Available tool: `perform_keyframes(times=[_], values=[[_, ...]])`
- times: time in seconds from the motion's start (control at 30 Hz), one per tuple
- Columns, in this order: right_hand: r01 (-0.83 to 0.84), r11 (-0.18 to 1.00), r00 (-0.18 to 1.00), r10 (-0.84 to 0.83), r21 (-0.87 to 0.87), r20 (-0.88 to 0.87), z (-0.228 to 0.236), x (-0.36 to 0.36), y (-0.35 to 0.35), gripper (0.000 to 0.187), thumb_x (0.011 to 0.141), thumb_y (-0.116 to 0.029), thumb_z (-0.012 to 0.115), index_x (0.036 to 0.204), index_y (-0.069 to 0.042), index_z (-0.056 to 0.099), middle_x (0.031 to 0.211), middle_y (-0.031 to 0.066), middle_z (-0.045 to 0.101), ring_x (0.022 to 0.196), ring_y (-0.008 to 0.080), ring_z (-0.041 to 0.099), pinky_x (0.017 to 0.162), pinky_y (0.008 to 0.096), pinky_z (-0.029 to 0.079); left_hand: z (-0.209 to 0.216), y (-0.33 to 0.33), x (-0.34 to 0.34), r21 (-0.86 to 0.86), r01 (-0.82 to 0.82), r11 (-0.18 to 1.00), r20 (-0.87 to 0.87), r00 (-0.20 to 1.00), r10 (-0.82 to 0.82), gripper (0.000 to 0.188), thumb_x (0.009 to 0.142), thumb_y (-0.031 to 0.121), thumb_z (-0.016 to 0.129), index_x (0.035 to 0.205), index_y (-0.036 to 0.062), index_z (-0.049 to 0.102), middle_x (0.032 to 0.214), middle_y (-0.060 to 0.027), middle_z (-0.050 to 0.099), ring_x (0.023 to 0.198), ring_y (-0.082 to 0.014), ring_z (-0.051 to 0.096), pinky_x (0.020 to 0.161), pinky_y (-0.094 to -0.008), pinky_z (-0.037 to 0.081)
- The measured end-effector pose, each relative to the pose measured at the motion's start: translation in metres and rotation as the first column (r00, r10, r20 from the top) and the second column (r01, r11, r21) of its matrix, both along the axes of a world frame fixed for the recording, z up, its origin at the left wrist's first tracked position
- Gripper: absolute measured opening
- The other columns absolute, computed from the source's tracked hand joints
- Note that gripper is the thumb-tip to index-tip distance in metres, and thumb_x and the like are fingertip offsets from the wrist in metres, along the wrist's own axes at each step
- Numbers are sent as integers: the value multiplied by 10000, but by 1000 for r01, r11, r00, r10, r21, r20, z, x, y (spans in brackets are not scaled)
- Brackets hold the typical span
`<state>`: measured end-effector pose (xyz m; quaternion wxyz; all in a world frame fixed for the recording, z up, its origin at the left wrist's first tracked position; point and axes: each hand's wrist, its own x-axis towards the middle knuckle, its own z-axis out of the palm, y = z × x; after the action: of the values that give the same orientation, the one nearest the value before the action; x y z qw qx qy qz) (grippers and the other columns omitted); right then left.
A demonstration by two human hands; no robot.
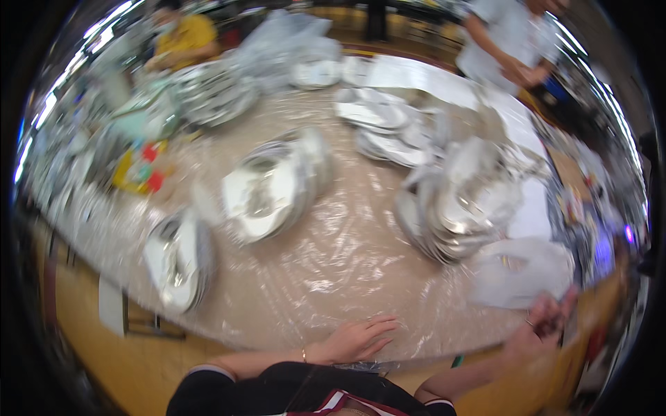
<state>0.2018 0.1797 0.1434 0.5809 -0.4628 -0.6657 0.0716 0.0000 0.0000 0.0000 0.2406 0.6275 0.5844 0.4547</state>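
A: From where I stand, what does the near side of the table (333, 277) show?

B: Tabletop under clear plastic film, glossy with reflections. Left hand (355, 341): at the near edge, fingers extended and slightly apart, nothing visible in its grasp. Forearm crossing from the left, bracelet at the wrist.

A: And the right hand (548, 317)?

B: At the right near corner, blurred, fingers bent. Whether they pinch anything, I cannot tell.

A: Where is the pale translucent sheet (520, 277)?

B: Flat on the right near part of the tabletop, its lower right edge just beside the right hand's fingers; contact is unclear.

A: The white pieces?

B: Rounded, in leaning piles. Right pile (454, 208): just beyond the sheet. Middle pile (267, 191): left of centre. Left pile (177, 267): close to the left near edge.

A: Further off?

B: A yellow packet (132, 172) with red patches, left side; a clear plastic bag (284, 41), far side. Beyond the table, a person in yellow (186, 40) at left and a person in a pale top (503, 35) at right.
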Motion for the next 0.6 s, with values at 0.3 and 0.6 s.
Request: perform_keyframes(times=[0.3,0.6], values=[[-532,838,746,398,118,533,-69,-89,126,407,810,104,541,1185,-14,645,1147,154,669,1011,295,652,814,319,509,-4,1,-17,25,-393,919,-76,916,394,240,877,158,631,1111,114,606,1287,-96,576,882,-295,663,705,-381,539],[-430,878,845,473,-209,249,-100,-68,91,264,894,11,593,1153,40,632,1213,163,595,988,253,625,797,306,501,8,-47,-146,51,-997,-63,177,-53,983,260,919,233,617,1060,16,640,1046,-120,629,849,-207,602,698,-321,480]])
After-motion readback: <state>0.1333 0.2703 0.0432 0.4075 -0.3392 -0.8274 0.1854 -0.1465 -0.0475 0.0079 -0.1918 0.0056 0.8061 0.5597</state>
